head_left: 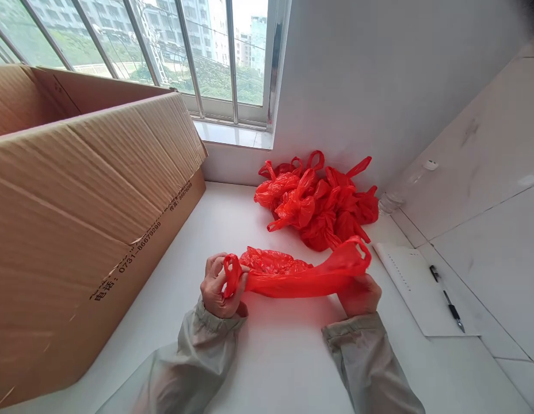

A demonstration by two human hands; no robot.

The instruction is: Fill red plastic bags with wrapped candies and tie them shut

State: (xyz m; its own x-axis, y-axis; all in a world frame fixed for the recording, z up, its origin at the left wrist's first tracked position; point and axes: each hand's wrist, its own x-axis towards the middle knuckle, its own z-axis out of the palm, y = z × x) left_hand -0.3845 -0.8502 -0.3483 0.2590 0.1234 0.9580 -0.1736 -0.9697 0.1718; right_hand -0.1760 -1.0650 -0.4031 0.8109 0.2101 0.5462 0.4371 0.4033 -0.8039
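A red plastic bag (pixel 293 284) is stretched sideways between my two hands, just above the white table. My left hand (pixel 219 287) is closed on its left end, where a handle loop stands up beside the thumb. At the other end my right hand (pixel 361 296) grips the bag, its fingers partly hidden behind the red film and another handle loop above them. Crumpled film bunches up behind the taut front edge. Just beyond lies a heap of red plastic bags (pixel 319 198), loosely tangled against the wall.
On the left stands a large open cardboard box (pixel 98 190), its flap folded outward. A notebook (pixel 422 293) with a black pen (pixel 453 310) lies on the right. Behind it, a clear plastic bottle (pixel 405 190) leans near the tiled wall. A barred window (pixel 224 57) is at the back.
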